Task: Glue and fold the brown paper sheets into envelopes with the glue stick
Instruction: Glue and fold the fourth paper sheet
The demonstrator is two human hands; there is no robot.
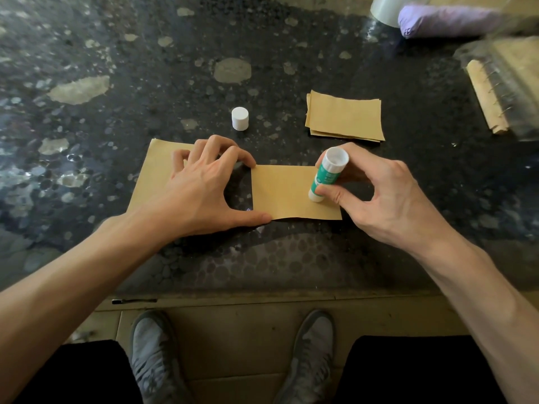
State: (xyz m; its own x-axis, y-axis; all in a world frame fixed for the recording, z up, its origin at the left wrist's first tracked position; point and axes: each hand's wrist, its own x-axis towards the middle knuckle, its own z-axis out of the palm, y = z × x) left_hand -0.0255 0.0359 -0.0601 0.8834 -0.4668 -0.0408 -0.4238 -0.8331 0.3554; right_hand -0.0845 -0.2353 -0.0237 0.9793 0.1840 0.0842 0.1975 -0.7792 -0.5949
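Brown paper sheet (pixel 287 193) centre frame, long axis left-right | left hand (pixel 204 182) spread wide, pinning left edge | right hand (pixel 379 193) grip holding glue stick (pixel 328 177), nearer right edge

Likely a home or small workroom; a worn, dark speckled tabletop (pixel 204 48) with pale chipped patches; beige floor tiles (pixel 233 345) below; a tape roll (pixel 385 11) and spiral-bound pad (pixel 485 97) lie far right.
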